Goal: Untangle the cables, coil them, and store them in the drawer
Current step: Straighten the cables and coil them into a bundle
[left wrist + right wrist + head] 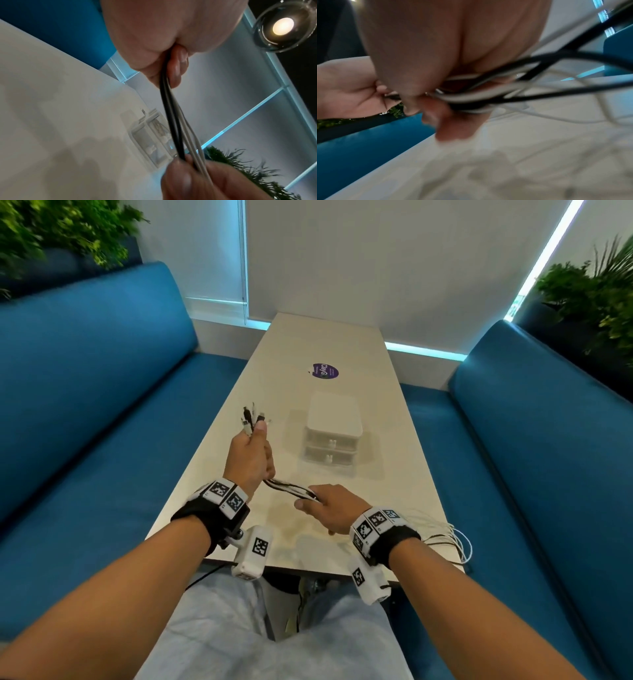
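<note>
Several black and white cables (291,488) run as one bundle between my two hands above the white table (342,344). My left hand (251,455) is raised and grips the bundle, with the plug ends (251,416) sticking up past my thumb. My right hand (329,506) holds the same bundle lower and to the right; loose loops (452,537) trail behind it over the table's near right corner. In the left wrist view the cables (173,121) stretch from my fist to the other hand. A small white two-drawer box (332,436) stands mid-table, both drawers closed.
A purple round sticker (324,370) lies beyond the drawer box. Blue benches (102,405) flank the table on both sides, with plants (589,299) behind them. My knees sit under the near table edge.
</note>
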Motion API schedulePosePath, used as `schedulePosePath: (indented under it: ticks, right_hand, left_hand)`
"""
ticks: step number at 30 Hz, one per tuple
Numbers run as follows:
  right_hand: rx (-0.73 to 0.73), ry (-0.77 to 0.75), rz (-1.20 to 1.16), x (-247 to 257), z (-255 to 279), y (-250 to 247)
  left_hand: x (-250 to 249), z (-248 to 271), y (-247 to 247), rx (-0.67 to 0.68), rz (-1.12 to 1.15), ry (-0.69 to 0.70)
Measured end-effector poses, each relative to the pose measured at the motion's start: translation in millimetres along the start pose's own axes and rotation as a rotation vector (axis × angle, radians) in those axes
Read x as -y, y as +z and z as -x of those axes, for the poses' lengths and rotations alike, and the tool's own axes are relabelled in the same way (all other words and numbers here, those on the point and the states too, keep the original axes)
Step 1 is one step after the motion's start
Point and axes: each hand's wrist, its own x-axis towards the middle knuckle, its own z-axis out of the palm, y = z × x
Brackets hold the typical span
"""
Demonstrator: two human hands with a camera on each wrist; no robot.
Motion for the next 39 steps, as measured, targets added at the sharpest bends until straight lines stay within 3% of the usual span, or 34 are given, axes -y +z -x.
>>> schedulePosePath:
  ticks: [3,5,8,11,16,21,30,34,39]
  right_hand:
    - [0.069,0.076,-0.064,-11.4,9.6,-1.1]
    - [0.087,0.105,-0.081,-14.3,14.4,-5.6]
    - [0.044,0.104,-0.143,-15.1,12.5,-18.1]
    - [0.018,0.128,-0.257,-14.8,8.3,-30.8]
    - [0.002,0.145,-0.565,-11.6,8.1,-42.4]
    - [-0.051,0.119,-0.641,-13.9,7.1,-43.5]
    - [-0.175,0.065,-0.564,-17.4,3.2,-31.7]
    - [-0.167,0.061,-0.441,-16.3,4.2,-29.5]
    - [-0.142,0.062,-0.266,-15.1,4.8,-18.5]
  left_hand:
    - [6.0,-8.3,-12.8,-0.067,-0.079,0.012]
    - [11.8,-12.4,-20.9,-0.045,-0.196,0.058]
    - [20.3,-9.6,-20.3,0.073,-0.561,0.163]
    - [25.2,-4.0,-15.4,0.167,-0.732,0.191]
    - [36.3,13.5,-7.3,0.373,-0.908,0.217]
    - [48.6,31.9,8.3,0.551,-0.95,0.194]
    - [54.9,30.8,19.5,0.502,-1.015,0.205]
    - [60.5,24.6,19.7,0.55,-1.036,0.125]
    - [60.2,23.3,12.4,0.587,-1.121,0.172]
